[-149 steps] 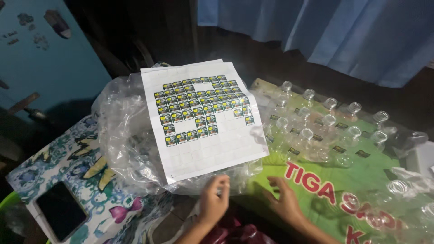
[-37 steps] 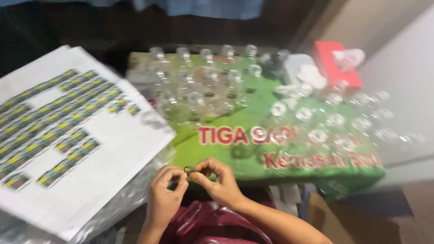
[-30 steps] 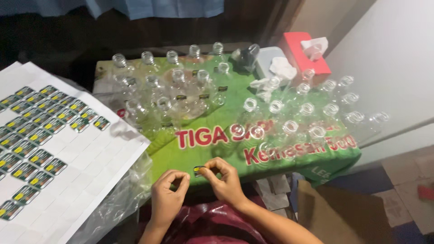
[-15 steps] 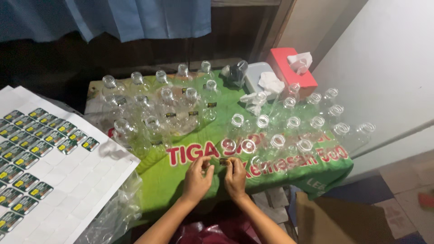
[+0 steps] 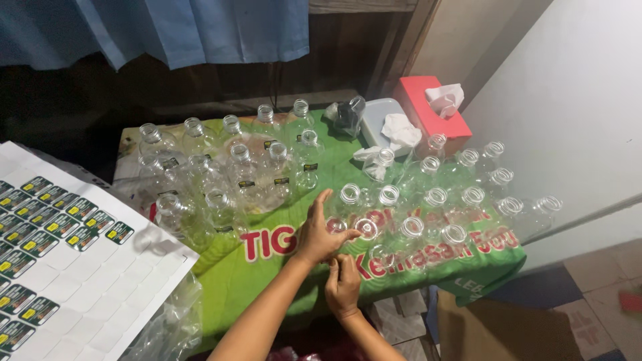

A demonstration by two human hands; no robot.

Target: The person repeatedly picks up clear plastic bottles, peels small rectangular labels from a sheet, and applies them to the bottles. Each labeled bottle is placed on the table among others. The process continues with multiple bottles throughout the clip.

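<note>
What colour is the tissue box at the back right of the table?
The cardboard tissue box is red, with white tissue sticking out the top; the head view shows it.

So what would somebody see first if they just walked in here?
Probably the crowd of clear empty bottles standing in rows on the green printed sheet, with the left hand reaching onto one at the front and the right hand just below. Next, the white sticker sheet at the left and the red tissue box at the back.

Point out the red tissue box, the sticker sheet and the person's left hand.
red tissue box (image 5: pixel 422 107): head view, on its red side face.
sticker sheet (image 5: pixel 100 267): head view, on a bare white part.
left hand (image 5: pixel 319 234): head view, on the back of the hand.
</note>
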